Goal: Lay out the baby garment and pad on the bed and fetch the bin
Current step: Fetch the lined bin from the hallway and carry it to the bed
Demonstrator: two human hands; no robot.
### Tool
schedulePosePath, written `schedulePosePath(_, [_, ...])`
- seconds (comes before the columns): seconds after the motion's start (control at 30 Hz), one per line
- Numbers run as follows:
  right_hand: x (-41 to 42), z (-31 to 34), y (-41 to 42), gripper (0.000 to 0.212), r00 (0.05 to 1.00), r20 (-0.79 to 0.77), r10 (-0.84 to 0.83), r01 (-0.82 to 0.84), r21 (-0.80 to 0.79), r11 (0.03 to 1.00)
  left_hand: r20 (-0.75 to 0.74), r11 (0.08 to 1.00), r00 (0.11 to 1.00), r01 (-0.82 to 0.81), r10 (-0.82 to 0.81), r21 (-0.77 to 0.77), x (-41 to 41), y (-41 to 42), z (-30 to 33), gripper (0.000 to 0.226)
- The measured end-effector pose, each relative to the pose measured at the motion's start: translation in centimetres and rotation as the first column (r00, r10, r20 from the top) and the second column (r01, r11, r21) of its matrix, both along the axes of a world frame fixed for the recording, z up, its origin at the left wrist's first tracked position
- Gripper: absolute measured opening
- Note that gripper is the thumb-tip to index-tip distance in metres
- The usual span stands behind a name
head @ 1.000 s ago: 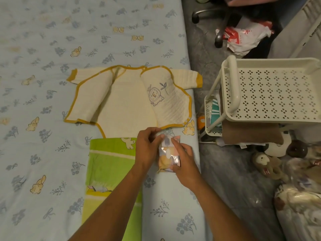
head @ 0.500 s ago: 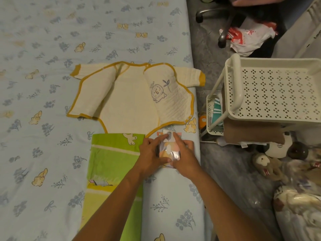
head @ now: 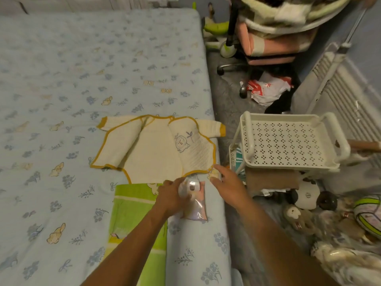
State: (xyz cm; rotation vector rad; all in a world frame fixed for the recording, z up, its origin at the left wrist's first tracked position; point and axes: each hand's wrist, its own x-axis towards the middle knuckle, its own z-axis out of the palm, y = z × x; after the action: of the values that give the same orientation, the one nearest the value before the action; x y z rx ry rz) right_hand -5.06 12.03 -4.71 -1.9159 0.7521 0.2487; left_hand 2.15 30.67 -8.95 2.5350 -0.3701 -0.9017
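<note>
Garment spread flat near bed's right edge, green pad just below. My left hand pins small packet down; right hand loose, empty, free for bin.

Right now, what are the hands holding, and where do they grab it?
The left hand grips the top end of a small plastic-wrapped packet lying on the bed. The right hand is open beside it and holds nothing.
</note>
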Motion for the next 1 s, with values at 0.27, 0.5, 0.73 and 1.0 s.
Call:
schedulePosePath(0.27, [1.2,18.1,-2.4,0.05,0.996,0.081,-0.022,0.044,-0.283,0.958,0.315,0.998,0.949,0.021,-0.003,-0.052,4.7,-0.1,19.2,0.084])
schedulePosePath(0.5, [-5.0,36.0,-3.9,0.061,0.965,0.187,-0.184,0.243,-0.374,0.895,0.473,0.97,0.874,0.198,-0.111,-0.138,3.7,-3.2,37.4,0.075])
schedulePosePath(0.73, [-18.9,48.1,-4.6,0.056,0.857,0.274,-0.437,0.515,-0.458,0.725,0.561,0.863,0.774,0.466,-0.292,-0.193,-5.9,-9.7,50.2,0.07])
schedulePosePath(1.0, [-39.2,52.7,-4.9,0.068,0.66,0.276,-0.699,0.729,-0.459,0.507,0.585,0.61,0.578,0.774,-0.569,-0.17,-23.1,-17.8,56.7,0.077])
